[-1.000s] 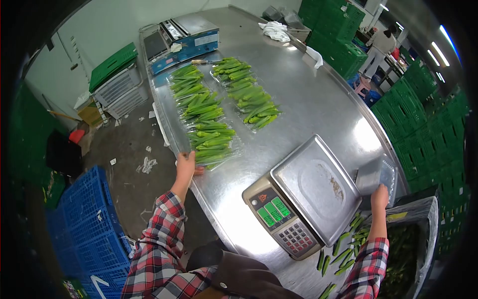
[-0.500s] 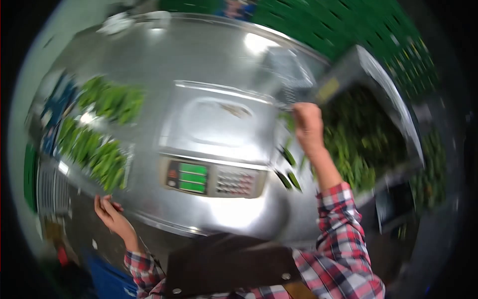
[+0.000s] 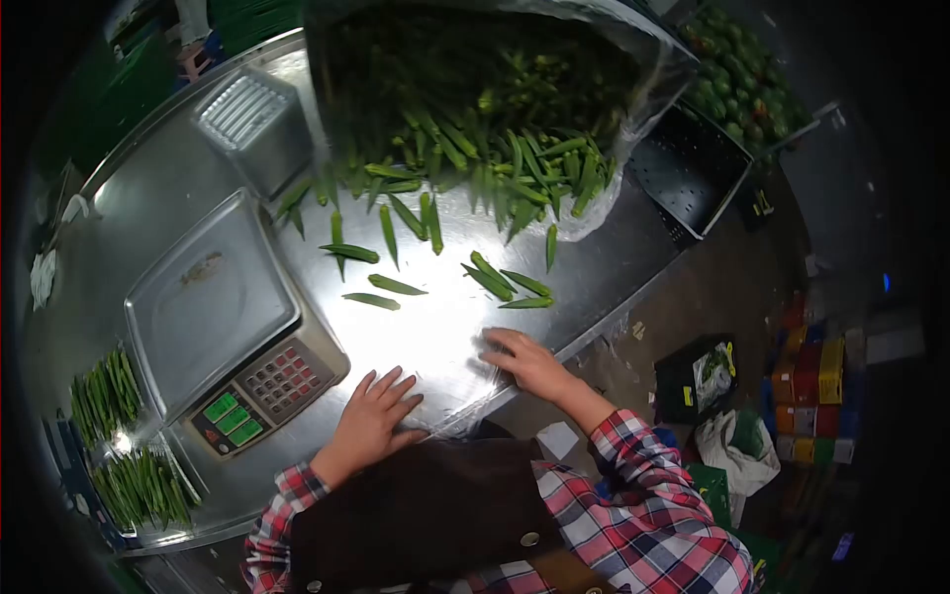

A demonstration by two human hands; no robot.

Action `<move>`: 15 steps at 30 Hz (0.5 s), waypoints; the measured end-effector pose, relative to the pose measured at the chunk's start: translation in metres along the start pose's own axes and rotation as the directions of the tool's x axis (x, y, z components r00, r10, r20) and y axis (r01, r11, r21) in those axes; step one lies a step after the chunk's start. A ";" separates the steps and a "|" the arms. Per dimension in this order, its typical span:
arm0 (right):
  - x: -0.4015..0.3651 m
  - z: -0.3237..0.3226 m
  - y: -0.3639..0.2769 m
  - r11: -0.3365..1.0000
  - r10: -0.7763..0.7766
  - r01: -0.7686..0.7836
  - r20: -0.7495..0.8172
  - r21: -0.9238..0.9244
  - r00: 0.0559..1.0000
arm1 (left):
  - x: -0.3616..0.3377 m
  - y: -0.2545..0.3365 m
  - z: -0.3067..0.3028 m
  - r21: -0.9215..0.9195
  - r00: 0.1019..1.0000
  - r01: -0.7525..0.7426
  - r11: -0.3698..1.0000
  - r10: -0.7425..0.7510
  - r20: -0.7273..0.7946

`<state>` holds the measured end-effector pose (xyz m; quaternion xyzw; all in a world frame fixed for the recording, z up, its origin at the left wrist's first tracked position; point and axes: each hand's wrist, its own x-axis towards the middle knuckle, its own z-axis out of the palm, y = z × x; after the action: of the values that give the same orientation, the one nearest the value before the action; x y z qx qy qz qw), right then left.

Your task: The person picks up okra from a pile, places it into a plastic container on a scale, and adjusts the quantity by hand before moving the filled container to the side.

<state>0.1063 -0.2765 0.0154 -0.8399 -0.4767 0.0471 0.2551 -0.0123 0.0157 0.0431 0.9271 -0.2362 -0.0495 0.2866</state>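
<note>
My left hand (image 3: 368,424) lies palm down at the front of the metal table (image 3: 633,267), fingers spread, holding nothing. Just right of it, my right hand (image 3: 529,362) is over the table edge with its fingers apart and nothing in them. Several loose okra pods (image 3: 487,281) lie on the table beyond both hands. Behind them, a big pile of okra (image 3: 524,168) spills from a plastic-lined container (image 3: 665,71). The scale (image 3: 213,297) stands left of my left hand, its tray holding only a small brownish mark.
Two trays of okra, an upper (image 3: 107,396) and a lower (image 3: 143,487), sit at the far left. Clear plastic trays (image 3: 247,124) are stacked behind the scale. A black crate (image 3: 688,170) stands at the right, near a heap of green produce (image 3: 737,79).
The view has turned right. My right hand has come from near the stacked plastic trays to the front edge. My left hand has moved onto the table.
</note>
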 end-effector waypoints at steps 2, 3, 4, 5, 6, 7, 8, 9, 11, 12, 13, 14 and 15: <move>-0.007 0.004 0.035 0.972 0.214 -0.223 -0.129 -0.067 0.968 | 0.009 -0.017 0.031 0.023 0.995 -0.006 1.000 0.003 0.101; -0.007 0.002 0.047 0.939 0.309 -0.332 -0.196 -0.092 0.930 | 0.011 -0.018 0.038 0.036 0.989 -0.009 0.999 0.004 0.148; -0.005 -0.002 0.055 0.912 0.364 -0.395 -0.225 -0.112 0.904 | 0.013 -0.014 0.042 0.059 0.996 -0.010 0.998 0.004 0.091; 0.000 -0.009 0.061 0.882 0.413 -0.454 -0.253 -0.129 0.875 | 0.015 -0.012 0.043 0.049 0.996 -0.005 0.999 0.001 0.091; 0.004 -0.015 0.067 0.849 0.460 -0.509 -0.276 -0.142 0.844 | 0.016 -0.010 0.044 0.038 0.996 0.004 0.999 -0.008 0.092; 0.008 -0.018 0.074 0.828 0.506 -0.536 -0.193 -0.165 0.841 | 0.017 -0.008 0.044 0.027 0.996 0.013 1.000 -0.016 0.091; 0.012 -0.021 0.081 0.808 0.546 -0.557 -0.110 -0.194 0.830 | 0.020 -0.006 0.041 0.010 0.995 0.034 0.999 -0.034 0.095; 0.016 -0.019 0.095 0.792 0.577 -0.568 -0.031 -0.223 0.816 | 0.030 -0.007 0.038 0.000 0.994 0.058 0.998 -0.058 0.095; 0.008 -0.020 0.111 0.782 0.606 -0.603 -0.033 -0.158 0.794 | 0.040 -0.007 0.028 0.006 0.994 0.110 0.994 -0.110 0.010; 0.007 -0.020 0.116 0.774 0.621 -0.620 -0.037 -0.125 0.783 | 0.047 -0.011 0.023 0.026 0.987 0.143 0.989 -0.141 -0.081; 0.007 -0.020 0.119 0.742 0.669 -0.670 -0.069 0.011 0.740 | 0.055 -0.015 0.018 0.043 0.970 0.179 0.983 -0.169 -0.175; 0.012 -0.026 0.114 0.696 0.717 -0.703 -0.091 0.147 0.691 | 0.064 -0.021 0.013 0.074 0.950 0.214 0.974 -0.190 -0.246; 0.016 -0.028 0.110 0.634 0.766 -0.720 -0.101 0.283 0.635 | 0.074 -0.034 0.008 0.076 0.947 0.249 0.965 -0.227 -0.228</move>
<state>0.2095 -0.3197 -0.0094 -0.9284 -0.0479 0.1101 0.3515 0.0651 0.0016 0.0210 0.9623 -0.0920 0.0300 0.2541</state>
